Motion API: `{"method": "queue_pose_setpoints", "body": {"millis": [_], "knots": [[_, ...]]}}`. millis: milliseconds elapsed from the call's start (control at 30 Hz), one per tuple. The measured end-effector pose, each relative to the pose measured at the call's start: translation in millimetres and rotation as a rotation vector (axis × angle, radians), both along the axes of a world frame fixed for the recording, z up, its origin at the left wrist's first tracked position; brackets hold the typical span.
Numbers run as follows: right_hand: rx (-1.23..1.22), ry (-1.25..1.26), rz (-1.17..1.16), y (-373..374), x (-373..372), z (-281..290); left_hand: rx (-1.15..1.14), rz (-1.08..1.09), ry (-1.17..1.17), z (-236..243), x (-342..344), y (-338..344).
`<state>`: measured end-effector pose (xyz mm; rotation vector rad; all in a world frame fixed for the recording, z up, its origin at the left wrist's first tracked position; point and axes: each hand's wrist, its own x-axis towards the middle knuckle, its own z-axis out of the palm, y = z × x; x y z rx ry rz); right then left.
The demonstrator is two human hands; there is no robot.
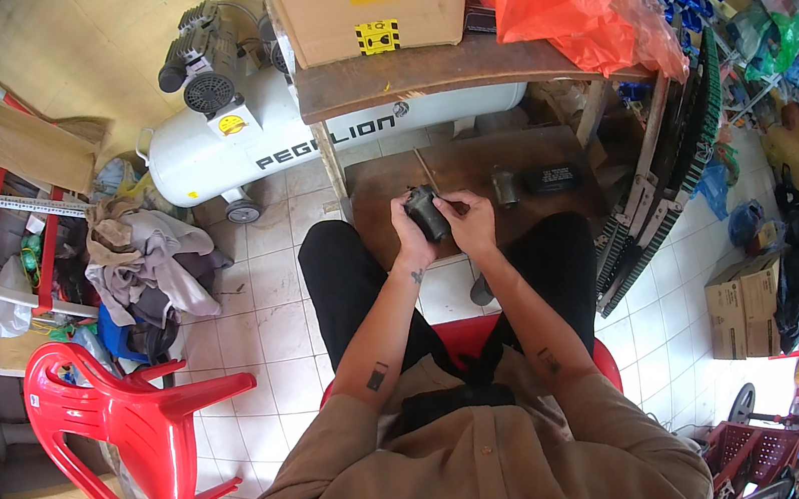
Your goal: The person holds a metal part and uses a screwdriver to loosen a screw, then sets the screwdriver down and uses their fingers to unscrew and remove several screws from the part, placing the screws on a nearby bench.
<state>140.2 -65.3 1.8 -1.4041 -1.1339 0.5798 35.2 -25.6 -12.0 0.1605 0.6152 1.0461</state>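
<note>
My left hand (410, 236) is wrapped round a dark, grimy cylindrical part (429, 215), held tilted above a low brown wooden table. The fingers of my right hand (473, 224) are bent and pinched against the cylinder's upper right side; whether something small sits between them is too small to tell. Behind the hands, a thin stick (424, 167) lies on the tabletop. To the right stands a second grey-black cylindrical part (505, 187), beside a flat black case (552, 178). Below my right wrist, another dark round piece (480, 289) shows between my knees.
The low table (371, 188) sits under a wooden shelf (397, 78) bearing a cardboard box (318, 13) and an orange-red plastic bag (549, 3). Behind is a white air compressor (206, 159). A red plastic chair (155, 423) stands left; long dark ribbed strips (655, 196) lean right.
</note>
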Motion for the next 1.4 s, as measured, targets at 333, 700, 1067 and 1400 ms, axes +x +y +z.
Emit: {"method": "queue_pose_setpoints", "body": {"millis": [333, 700, 1067, 1400], "knots": [[0.013, -0.112, -0.010, 0.5, 5.7, 4.4, 0.030, 0.009, 0.070, 1.6, 3.2, -1.4], [-0.020, 0.010, -0.012, -4.2, 1.4, 14.0, 0.145, 0.005, 0.091, 4.3, 2.0, -3.3], [-0.020, -0.068, -0.088, -5.7, 1.2, 15.0, 0.124, 0.039, 0.089, 16.2, 3.7, -6.3], [0.010, -0.345, -0.127, -10.6, -4.7, 22.9, 0.131, 0.042, 0.072, 1.1, 5.7, -3.0]]}}
